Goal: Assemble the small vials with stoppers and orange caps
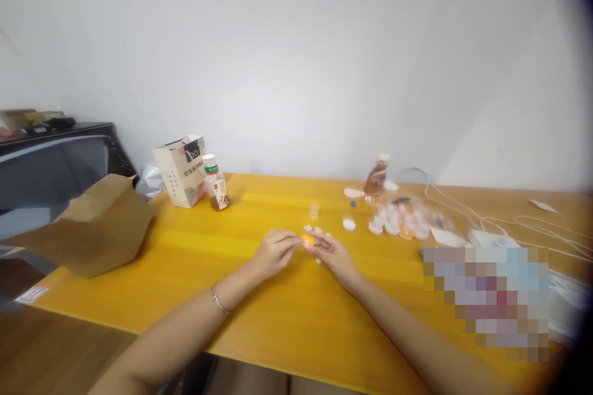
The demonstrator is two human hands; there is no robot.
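Over the middle of the table, both hands meet at a small orange round piece (307,239), too small and blurred to name surely. My left hand (277,253) pinches it between thumb and fingertips. From the other side, the fingers of my right hand (334,257) are closed on it too. Several small white pieces (318,231) lie just behind and beside the fingers, partly hidden. A small clear cup (314,210) stands farther back. To the right of it rests a white round lid (349,224).
A cluster of white and orange small containers (391,222), a brown bottle (377,176), a blue cap (353,203) and white cables (449,200) are at right. A labelled drink bottle (216,185), a printed paper bag (181,176) and a brown paper bag (104,222) stand at left.
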